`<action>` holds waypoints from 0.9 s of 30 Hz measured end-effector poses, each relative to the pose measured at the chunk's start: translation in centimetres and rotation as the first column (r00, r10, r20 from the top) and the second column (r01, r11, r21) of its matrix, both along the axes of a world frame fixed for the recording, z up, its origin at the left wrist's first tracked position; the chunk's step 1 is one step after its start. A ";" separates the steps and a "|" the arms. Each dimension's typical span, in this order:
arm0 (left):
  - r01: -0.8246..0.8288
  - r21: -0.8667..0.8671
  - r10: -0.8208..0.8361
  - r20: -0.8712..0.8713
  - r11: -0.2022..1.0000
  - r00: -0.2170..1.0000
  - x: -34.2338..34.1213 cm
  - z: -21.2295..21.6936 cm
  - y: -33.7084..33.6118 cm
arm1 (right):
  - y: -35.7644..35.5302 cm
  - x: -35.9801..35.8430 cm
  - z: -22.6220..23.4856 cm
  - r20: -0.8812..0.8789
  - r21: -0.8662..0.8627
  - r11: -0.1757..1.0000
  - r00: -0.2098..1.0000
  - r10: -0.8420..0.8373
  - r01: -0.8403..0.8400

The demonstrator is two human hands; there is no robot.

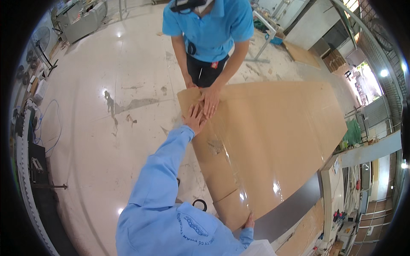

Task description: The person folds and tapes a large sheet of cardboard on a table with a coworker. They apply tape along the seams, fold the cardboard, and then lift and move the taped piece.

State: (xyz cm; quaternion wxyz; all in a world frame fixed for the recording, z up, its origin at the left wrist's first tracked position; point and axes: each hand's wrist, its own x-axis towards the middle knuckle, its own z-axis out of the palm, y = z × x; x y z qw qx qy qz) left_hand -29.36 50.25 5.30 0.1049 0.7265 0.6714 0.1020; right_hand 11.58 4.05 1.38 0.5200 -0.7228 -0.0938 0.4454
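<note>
the left hand [194, 120] is laid flat, fingers spread, on the far corner of a large brown cardboard sheet [273, 141], pressing it down and gripping nothing; its light blue sleeve [164, 164] runs back toward the lower edge of the view. the right hand [248, 222] is closed over the near edge of the same sheet, with the fingers curled onto the top face. the sheet is wrapped in glossy clear film that catches the ceiling light, and a band of clear tape [215, 147] is seen along its left side. the sheet lies tilted across a dark tabletop [290, 211], whose edge shows below it on the right, above a pale polished floor [98, 128]. a co-worker's hand [210, 100] is pressed on the same far corner, just beside and partly over the left hand; that person stands opposite in a blue polo shirt [213, 30]. a black loop [200, 204] is seen on the floor near the sheet's lower left edge.
</note>
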 end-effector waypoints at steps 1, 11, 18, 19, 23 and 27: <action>-0.003 -0.050 0.002 -0.006 0.999 1.000 -0.1 0.2 0.1 | 0.0 0.1 -0.4 -0.007 0.020 1.000 1.000 0.019 -0.019; -0.007 -0.108 0.006 -0.011 0.994 1.000 -0.2 1.8 -0.5 | -0.8 1.5 -2.1 0.051 -0.265 0.964 0.998 0.022 -0.007; -0.048 0.100 0.040 0.074 0.994 0.996 2.0 -1.2 -4.8 | -0.5 1.4 -2.3 0.026 -0.093 0.996 1.000 0.017 -0.015; -0.041 0.108 0.029 0.105 0.993 0.994 2.4 -1.7 -5.9 | -0.6 1.4 -2.3 0.007 -0.140 0.989 0.999 -0.053 0.054; 0.012 0.217 -0.045 0.149 0.976 0.988 4.0 -3.1 -10.4 | -0.9 2.1 -2.5 0.041 -0.097 0.993 0.996 0.076 -0.071; 0.050 0.215 -0.098 0.221 0.975 0.970 7.3 -3.0 -16.9 | -0.9 3.9 -3.4 -0.005 -0.241 0.948 0.978 0.211 -0.206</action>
